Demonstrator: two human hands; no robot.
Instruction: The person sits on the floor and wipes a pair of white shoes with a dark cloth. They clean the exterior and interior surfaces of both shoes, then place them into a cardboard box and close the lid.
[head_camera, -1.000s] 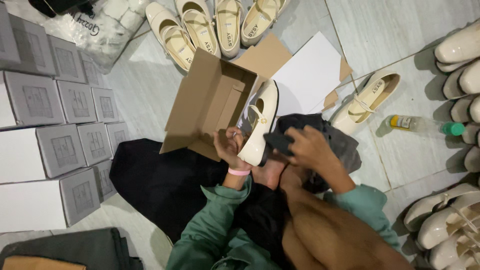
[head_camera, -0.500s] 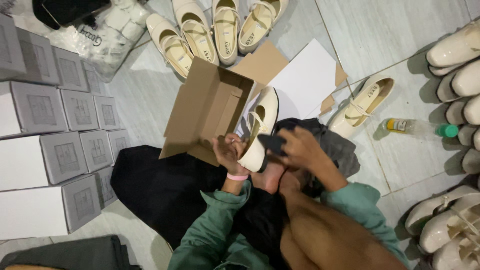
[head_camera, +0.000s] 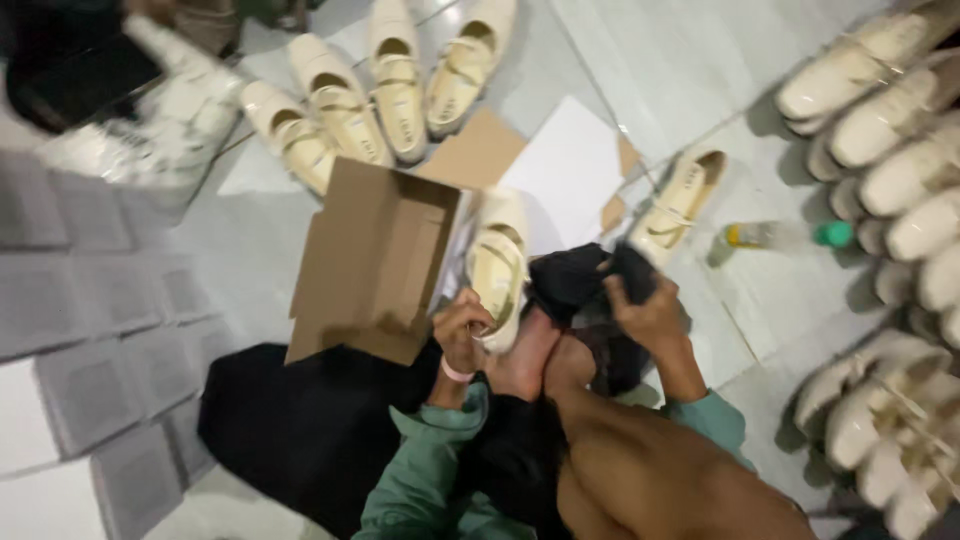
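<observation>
My left hand (head_camera: 460, 332), with a pink band at the wrist, grips the heel end of a cream strap shoe (head_camera: 498, 268) held toe away from me. My right hand (head_camera: 645, 305) is closed on a black cloth (head_camera: 570, 280) bunched beside the shoe. An open brown cardboard box (head_camera: 375, 260) lies just left of the shoe. Both sleeves are green. My bare feet and knee sit below the hands.
Several cream shoes (head_camera: 370, 95) lie beyond the box, one more (head_camera: 680, 200) on the right by a small bottle (head_camera: 770, 236). Rows of cream shoes (head_camera: 900, 130) line the right edge. Grey boxes (head_camera: 90, 300) stack on the left. A black cloth (head_camera: 300, 430) covers the floor.
The view has swung and blurred. The shoe and both hands have stayed close together, with the right hand lifting the black cloth slightly toward the shoe.
</observation>
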